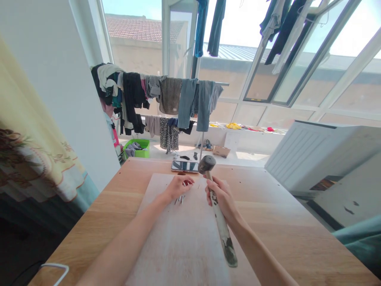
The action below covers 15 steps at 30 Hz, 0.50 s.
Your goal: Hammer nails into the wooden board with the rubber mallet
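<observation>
And here's the right hand [222, 196], wrapped tight around the worn, stained handle of a rubber mallet [210, 174]! The fingers close fully around the shaft, the wrist is cocked, and the dark head stands up above the far end of a pale cutting board [178, 250], the handle's butt angling down toward the near side. Over to the left hand [177, 188], forearm reaching in across the board, palm down, fingers curled together near a small red spot; can't tell whether they've got hold of anything. Just below that hand, a few metal nails [179, 200] lie together on the board. Beyond the mallet head, a smartphone [185, 166] lies on the wooden worktop [89, 234], and a clothes rack [169, 99] hangs full behind.
</observation>
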### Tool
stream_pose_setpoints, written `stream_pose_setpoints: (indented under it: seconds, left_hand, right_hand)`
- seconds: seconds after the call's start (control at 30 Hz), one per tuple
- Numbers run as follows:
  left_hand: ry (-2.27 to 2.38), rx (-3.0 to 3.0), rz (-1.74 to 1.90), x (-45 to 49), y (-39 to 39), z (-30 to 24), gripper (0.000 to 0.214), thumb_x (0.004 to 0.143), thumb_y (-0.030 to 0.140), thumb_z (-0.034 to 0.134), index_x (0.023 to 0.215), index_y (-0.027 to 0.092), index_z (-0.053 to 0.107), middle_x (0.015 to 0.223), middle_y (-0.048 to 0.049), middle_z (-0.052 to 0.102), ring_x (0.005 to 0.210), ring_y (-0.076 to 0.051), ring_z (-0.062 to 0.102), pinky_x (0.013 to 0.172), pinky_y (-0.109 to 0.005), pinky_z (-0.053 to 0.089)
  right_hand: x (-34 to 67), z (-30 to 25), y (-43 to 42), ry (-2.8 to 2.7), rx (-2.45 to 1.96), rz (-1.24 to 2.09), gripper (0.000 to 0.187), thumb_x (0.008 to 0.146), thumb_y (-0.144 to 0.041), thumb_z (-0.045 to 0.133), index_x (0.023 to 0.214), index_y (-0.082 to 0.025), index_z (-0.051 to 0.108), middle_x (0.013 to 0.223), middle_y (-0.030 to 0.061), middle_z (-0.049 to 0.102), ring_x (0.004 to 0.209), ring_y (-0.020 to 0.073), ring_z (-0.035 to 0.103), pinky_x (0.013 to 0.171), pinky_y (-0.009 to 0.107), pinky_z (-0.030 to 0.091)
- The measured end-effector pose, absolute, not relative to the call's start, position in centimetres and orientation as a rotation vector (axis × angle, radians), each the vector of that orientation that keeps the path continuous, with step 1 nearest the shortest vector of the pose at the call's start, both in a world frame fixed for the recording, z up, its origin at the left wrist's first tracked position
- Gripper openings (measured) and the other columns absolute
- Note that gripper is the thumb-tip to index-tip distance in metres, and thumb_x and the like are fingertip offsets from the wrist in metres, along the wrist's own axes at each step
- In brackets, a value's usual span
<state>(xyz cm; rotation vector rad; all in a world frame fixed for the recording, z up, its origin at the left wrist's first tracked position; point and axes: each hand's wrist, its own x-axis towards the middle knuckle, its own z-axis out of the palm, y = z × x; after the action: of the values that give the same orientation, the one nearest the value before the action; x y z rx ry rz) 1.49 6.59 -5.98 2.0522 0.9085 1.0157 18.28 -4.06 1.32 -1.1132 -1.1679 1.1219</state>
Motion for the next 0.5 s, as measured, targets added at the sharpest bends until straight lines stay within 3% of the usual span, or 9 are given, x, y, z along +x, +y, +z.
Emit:
stream_pose_setpoints:
  seconds: [0.17,0.5]
  left_hand:
    - [0.901,2.045,1.012,1.6,6.6,-6.1,0.030,0.075,0.011,0.065,0.105,0.016,0.068,0.077,-0.0003,0.073,0.062,-0.010,0.058,0.063,-0.020,0.046]
    - [0.915,2.063,1.021,1.6,6.5,-5.9,0.025,0.075,0.013,0.065,0.100,0.016,0.069,0.077,-0.0010,0.075,0.062,-0.010,0.059,0.064,-0.021,0.049]
  right_hand:
    - [17.4,-1.3,-4.1,-1.159,-1.149,1.177,0.039,0.077,-0.052,0.064,0.092,-0.016,0.059,0.054,-0.0076,0.051,0.034,0.0065,0.043,0.033,0.019,0.032]
    - [17.4,-1.9,-4.6,-1.167,-1.132,1.196,0.047,0.078,-0.055,0.064,0.104,-0.015,0.061,0.054,-0.0084,0.050,0.035,0.0064,0.043,0.033,0.018,0.035]
